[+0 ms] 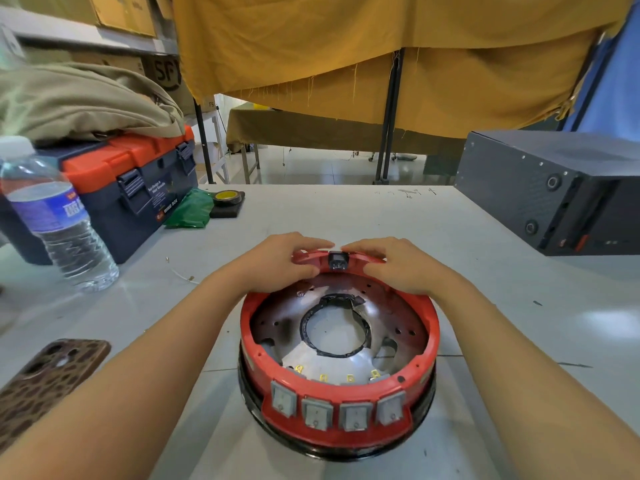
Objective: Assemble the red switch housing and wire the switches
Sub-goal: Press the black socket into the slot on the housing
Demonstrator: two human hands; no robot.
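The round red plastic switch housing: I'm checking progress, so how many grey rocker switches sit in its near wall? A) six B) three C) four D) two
C: four grey rocker switches sit side by side in the near wall of the round red plastic switch housing.

Red round housing [337, 434] sits on grey surface [450, 237], 4 grey switches [337, 408] in a row on near side. Left hand [277, 263] & right hand [405, 266] grip far rim either side of black socket [336, 260]. Water bottle [57, 220], toolbox [138, 181] at left; phone [45, 379] near left; black box [554, 188] at right.
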